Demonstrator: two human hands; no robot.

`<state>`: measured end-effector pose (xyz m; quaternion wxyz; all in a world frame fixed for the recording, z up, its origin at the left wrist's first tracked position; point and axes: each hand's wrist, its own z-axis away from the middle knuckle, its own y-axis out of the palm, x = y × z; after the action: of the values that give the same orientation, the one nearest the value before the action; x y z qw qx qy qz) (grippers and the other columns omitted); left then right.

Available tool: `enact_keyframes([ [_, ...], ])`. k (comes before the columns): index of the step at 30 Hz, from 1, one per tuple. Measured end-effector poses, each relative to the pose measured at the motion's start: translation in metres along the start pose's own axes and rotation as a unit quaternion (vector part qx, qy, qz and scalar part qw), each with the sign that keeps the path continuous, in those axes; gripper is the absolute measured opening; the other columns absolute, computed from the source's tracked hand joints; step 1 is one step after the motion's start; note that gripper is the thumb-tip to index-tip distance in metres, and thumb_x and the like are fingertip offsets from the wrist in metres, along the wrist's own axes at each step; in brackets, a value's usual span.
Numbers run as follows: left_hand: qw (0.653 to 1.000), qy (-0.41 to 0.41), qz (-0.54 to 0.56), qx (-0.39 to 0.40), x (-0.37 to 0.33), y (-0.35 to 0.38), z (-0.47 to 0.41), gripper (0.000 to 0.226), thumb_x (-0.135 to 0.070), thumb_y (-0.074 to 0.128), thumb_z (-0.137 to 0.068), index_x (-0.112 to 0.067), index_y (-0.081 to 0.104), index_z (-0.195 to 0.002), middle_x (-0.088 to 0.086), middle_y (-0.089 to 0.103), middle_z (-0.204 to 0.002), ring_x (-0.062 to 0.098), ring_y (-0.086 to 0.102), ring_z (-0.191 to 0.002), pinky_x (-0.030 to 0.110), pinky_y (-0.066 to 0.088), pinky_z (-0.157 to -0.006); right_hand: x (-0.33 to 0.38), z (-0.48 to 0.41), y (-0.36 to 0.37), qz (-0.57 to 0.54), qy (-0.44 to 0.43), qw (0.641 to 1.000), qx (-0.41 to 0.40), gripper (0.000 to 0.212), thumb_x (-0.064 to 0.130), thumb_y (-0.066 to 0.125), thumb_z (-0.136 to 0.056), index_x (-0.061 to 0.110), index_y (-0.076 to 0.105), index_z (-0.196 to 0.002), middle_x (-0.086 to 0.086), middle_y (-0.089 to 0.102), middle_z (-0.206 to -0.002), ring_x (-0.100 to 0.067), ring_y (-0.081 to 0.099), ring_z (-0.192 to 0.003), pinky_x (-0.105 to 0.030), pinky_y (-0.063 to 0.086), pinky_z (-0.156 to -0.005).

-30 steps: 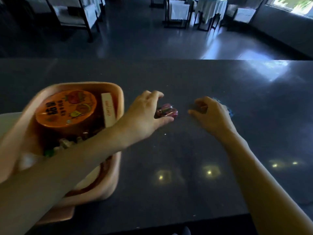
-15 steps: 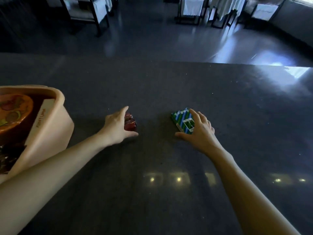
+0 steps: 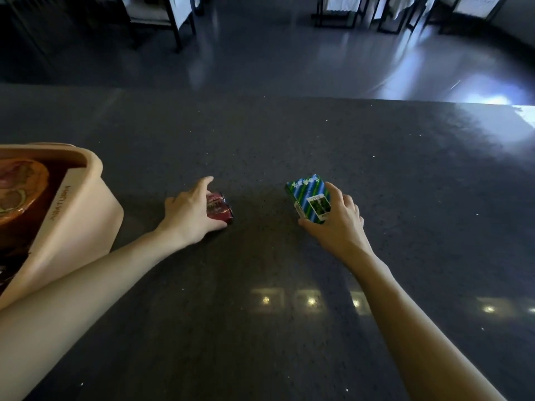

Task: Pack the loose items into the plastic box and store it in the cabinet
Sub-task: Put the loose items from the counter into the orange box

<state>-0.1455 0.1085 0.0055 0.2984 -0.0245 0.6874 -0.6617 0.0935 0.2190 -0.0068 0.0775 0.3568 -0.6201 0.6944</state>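
A beige plastic box [image 3: 84, 215] stands at the left edge of the dark counter [image 3: 289, 146]. Inside it I see an orange round lid [image 3: 20, 189] and a pale flat carton [image 3: 62, 206] leaning on the wall. My left hand [image 3: 189, 214] is curled around a small shiny red packet [image 3: 218, 209] lying on the counter. My right hand [image 3: 337, 224] grips a green and blue striped box [image 3: 308, 198], thumb under its near end and fingers on its right side; its far end tilts up.
Beyond the counter's far edge lies a glossy dark floor with chairs and cloth-covered tables [image 3: 373, 7] at the back. Ceiling lights reflect in the counter [image 3: 311, 301] near me. Bright window glare falls at the far right.
The view has swung right, so the plastic box sits further left. My left hand closed around the red packet. My right hand took hold of the striped box, which was hidden behind it before.
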Motion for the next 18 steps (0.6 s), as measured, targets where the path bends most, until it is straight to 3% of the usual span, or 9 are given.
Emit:
enact_keyframes([
  [3, 0.998, 0.047, -0.014, -0.036, 0.0, -0.009, 0.011, 0.089, -0.038, 0.078, -0.067, -0.02, 0.026, -0.137, 0.005, 0.053, -0.13, 0.03, 0.047, -0.117, 0.048, 0.029, -0.099, 0.02, 0.001, -0.004, -0.01, -0.041, 0.999, 0.005, 0.087, 0.042, 0.071, -0.074, 0.028, 0.02, -0.143, -0.01, 0.039, -0.137, -0.029, 0.035, -0.123, -0.045, 0.026, -0.101],
  [8, 0.993, 0.053, 0.059, -0.09, 0.003, -0.054, 0.039, 0.087, -0.033, 0.082, -0.062, -0.019, 0.032, -0.132, 0.0, 0.056, -0.128, 0.025, 0.051, -0.116, 0.047, 0.034, -0.1, 0.08, 0.009, -0.005, -0.045, -0.114, 0.992, 0.028, 0.086, 0.039, 0.071, -0.074, 0.029, 0.02, -0.143, -0.007, 0.04, -0.136, -0.028, 0.036, -0.123, -0.044, 0.026, -0.101],
  [12, 0.984, 0.053, 0.084, -0.147, 0.027, -0.097, 0.074, 0.085, -0.033, 0.084, -0.059, -0.022, 0.037, -0.13, -0.003, 0.058, -0.125, 0.018, 0.053, -0.111, 0.028, 0.035, -0.095, 0.139, 0.024, 0.003, -0.059, -0.173, 0.982, 0.053, 0.085, 0.04, 0.069, -0.076, 0.03, 0.019, -0.143, -0.005, 0.039, -0.135, -0.026, 0.035, -0.122, -0.043, 0.028, -0.101],
  [15, 0.981, 0.04, 0.137, -0.133, 0.059, -0.134, 0.1, 0.083, -0.028, 0.084, -0.058, -0.024, 0.038, -0.127, -0.003, 0.056, -0.126, 0.016, 0.052, -0.114, 0.036, 0.039, -0.1, 0.184, 0.042, 0.016, -0.059, -0.2, 0.975, 0.071, 0.084, 0.04, 0.069, -0.077, 0.03, 0.018, -0.143, -0.004, 0.038, -0.137, -0.025, 0.035, -0.123, -0.045, 0.028, -0.102],
  [16, 0.982, 0.038, 0.13, -0.132, 0.073, -0.147, 0.108, 0.082, -0.028, 0.085, -0.058, -0.026, 0.039, -0.126, -0.005, 0.057, -0.125, 0.013, 0.051, -0.114, 0.034, 0.039, -0.1, 0.199, 0.048, 0.021, -0.055, -0.207, 0.974, 0.071, 0.083, 0.04, 0.068, -0.077, 0.03, 0.019, -0.143, -0.004, 0.038, -0.137, -0.025, 0.036, -0.123, -0.045, 0.027, -0.103],
  [18, 0.988, 0.035, 0.083, -0.126, 0.103, -0.169, 0.125, 0.082, -0.033, 0.084, -0.056, -0.028, 0.041, -0.125, -0.01, 0.057, -0.123, 0.003, 0.047, -0.11, 0.015, 0.031, -0.093, 0.229, 0.06, 0.032, -0.056, -0.216, 0.972, 0.07, 0.082, 0.04, 0.069, -0.076, 0.03, 0.021, -0.142, -0.005, 0.039, -0.136, -0.026, 0.037, -0.123, -0.046, 0.028, -0.105],
])
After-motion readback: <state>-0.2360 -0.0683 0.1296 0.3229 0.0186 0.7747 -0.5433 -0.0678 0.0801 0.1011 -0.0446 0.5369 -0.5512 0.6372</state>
